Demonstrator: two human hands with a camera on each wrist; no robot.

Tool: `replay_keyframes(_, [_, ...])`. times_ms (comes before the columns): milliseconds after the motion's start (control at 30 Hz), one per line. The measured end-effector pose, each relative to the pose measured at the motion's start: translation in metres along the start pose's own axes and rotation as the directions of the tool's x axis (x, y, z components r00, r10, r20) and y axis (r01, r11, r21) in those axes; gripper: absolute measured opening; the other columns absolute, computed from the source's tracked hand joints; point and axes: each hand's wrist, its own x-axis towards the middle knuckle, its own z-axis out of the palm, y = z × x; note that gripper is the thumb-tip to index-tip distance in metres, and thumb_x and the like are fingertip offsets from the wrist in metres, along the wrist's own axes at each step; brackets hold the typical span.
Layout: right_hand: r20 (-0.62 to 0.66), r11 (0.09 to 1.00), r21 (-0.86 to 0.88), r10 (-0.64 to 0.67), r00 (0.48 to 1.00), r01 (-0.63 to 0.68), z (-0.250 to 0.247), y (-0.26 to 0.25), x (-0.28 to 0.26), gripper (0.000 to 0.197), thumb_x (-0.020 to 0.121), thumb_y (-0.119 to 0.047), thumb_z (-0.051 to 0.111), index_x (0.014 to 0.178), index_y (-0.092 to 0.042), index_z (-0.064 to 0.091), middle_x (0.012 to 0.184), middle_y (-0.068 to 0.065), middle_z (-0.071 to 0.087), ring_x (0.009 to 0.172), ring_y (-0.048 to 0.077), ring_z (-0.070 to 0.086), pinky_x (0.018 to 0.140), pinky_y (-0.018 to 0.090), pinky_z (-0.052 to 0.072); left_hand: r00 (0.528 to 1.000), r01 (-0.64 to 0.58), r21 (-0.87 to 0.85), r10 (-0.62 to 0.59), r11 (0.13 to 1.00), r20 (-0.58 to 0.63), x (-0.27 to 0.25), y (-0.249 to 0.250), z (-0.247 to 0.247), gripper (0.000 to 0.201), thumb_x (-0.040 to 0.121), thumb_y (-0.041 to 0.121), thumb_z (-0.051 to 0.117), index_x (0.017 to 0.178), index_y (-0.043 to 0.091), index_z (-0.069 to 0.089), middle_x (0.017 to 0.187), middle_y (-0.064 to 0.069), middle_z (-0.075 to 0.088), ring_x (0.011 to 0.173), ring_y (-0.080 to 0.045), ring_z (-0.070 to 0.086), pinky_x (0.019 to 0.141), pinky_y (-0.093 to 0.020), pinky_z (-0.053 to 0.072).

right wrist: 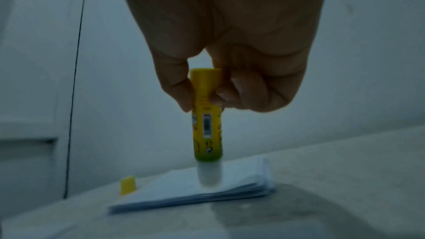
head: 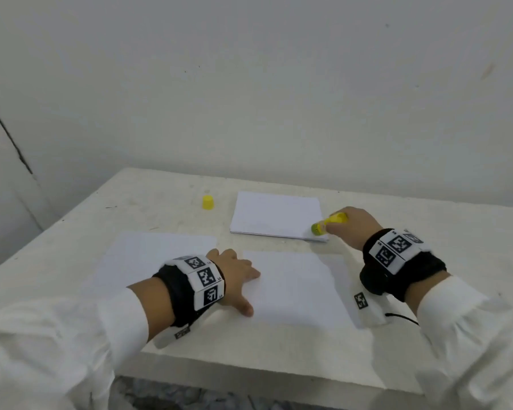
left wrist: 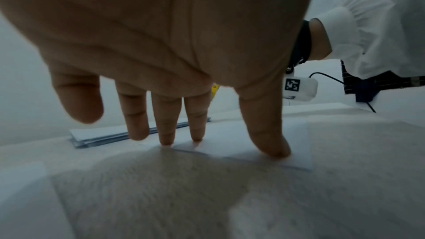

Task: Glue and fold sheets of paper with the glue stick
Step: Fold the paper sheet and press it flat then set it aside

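Note:
My right hand (head: 348, 229) grips the yellow glue stick (head: 329, 222) (right wrist: 207, 124) near its base, uncapped, white glue end pointing down over the near right corner of the paper stack (head: 276, 216) (right wrist: 195, 188). My left hand (head: 237, 279) lies flat with fingers spread, fingertips (left wrist: 276, 150) pressing the left edge of a single white sheet (head: 296, 288) (left wrist: 230, 144) in front of me. The yellow cap (head: 208, 202) (right wrist: 128, 184) stands on the table left of the stack.
Another white sheet (head: 148, 255) lies flat at the left of the stone-coloured table (head: 101, 208). A white wall stands close behind the table. The table's near edge runs just under my wrists.

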Motion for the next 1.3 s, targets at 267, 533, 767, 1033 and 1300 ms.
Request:
replay_keyframes(267, [0.03,0.984,0.011,-0.178,0.984,0.177,0.066,-0.058,-0.011,0.023,0.088,-0.031,0.058,0.075,-0.016,0.046,0.071,-0.004,0.047,0.064,0.01,0.044,0.052,0.023,0.028,0.998,0.045,-0.032,-0.043,0.998,0.052,0.007,-0.013,0.005,0.092,0.072,0.072,0.06,0.147,0.039,0.019,0.15,0.009,0.027,0.133,-0.027,0.028,0.106,-0.045,0.03])
replay_keyframes(533, [0.099,0.978,-0.081,-0.183,0.978,0.191,0.096,-0.086,-0.009,0.026,0.088,-0.029,0.056,0.071,-0.018,0.04,0.07,-0.003,0.044,0.072,0.018,0.046,0.053,0.022,0.032,1.0,0.016,0.009,-0.016,1.0,0.023,0.003,-0.008,0.002,0.087,0.081,0.064,0.058,0.15,0.032,0.018,0.156,0.008,0.022,0.136,-0.026,0.025,0.107,-0.044,0.026])
replay_keyframes(767, [0.039,0.977,-0.179,-0.113,0.993,0.118,0.068,-0.05,-0.012,0.029,0.087,-0.027,0.057,0.068,-0.019,0.036,0.07,-0.002,0.042,0.067,0.016,0.045,0.052,0.024,0.029,1.0,0.019,-0.019,-0.02,1.0,-0.017,0.008,-0.015,0.004,0.096,0.072,0.069,0.064,0.149,0.029,0.022,0.15,0.005,0.031,0.132,-0.024,0.029,0.105,-0.043,0.029])
replay_keyframes(1033, [-0.14,0.964,-0.25,0.063,0.988,-0.097,0.012,0.008,-0.021,0.03,0.088,-0.023,0.056,0.066,-0.014,0.038,0.065,0.001,0.041,0.057,0.014,0.039,0.049,0.026,0.027,0.994,0.094,-0.099,-0.088,0.991,0.068,0.015,-0.024,-0.002,0.111,0.051,0.076,0.072,0.143,0.037,0.023,0.142,-0.001,0.031,0.126,-0.031,0.038,0.106,-0.048,0.035])
replay_keyframes(1300, [-0.339,0.985,0.15,-0.028,0.941,0.084,0.014,-0.008,-0.033,0.016,0.081,-0.024,0.059,0.084,-0.008,0.054,0.071,-0.001,0.051,0.065,0.018,0.048,0.056,0.028,0.035,0.985,0.154,-0.146,-0.14,0.977,0.105,0.014,-0.028,-0.005,0.141,0.037,0.078,0.076,0.147,0.042,-0.004,0.159,-0.003,-0.001,0.143,-0.035,0.014,0.113,-0.054,0.023])
